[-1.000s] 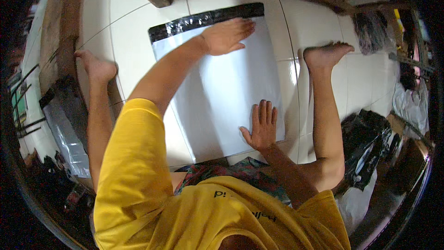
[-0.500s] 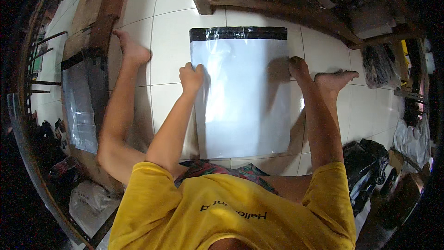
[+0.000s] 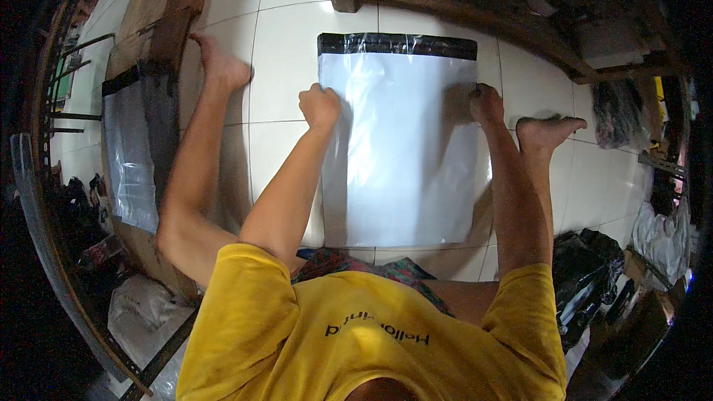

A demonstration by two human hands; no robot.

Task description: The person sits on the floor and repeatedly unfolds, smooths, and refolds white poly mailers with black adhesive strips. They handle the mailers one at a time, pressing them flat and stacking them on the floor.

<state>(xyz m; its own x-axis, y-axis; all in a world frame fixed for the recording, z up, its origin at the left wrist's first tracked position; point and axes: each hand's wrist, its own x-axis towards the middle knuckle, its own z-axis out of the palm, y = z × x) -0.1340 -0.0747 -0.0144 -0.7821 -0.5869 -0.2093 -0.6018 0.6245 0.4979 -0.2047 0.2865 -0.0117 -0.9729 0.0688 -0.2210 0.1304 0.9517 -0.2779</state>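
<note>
A large pale plastic mailing bag (image 3: 401,156) with a black band along its far edge lies between my outstretched legs, over the tiled floor. My left hand (image 3: 320,107), fingers curled closed, pinches the bag's left edge, some way below the black band. At about the same height on the opposite side, my right hand (image 3: 487,105) is closed on the right edge and throws a shadow across the bag. Between both hands the sheet looks flat and fairly taut. The fingertips are partly hidden.
A wooden board (image 3: 141,37) runs along the left, with another grey plastic mailing bag (image 3: 132,152) on it. Wooden furniture (image 3: 475,7) with a leg stands ahead. Black plastic (image 3: 590,267) and a whitish plastic bag (image 3: 665,230) lie at right. A metal rack is at far left.
The whole view has shifted slightly, so everything sits a little farther right and higher. Both hands keep their grip on the bag's edges, with hardly any movement against the floor.
</note>
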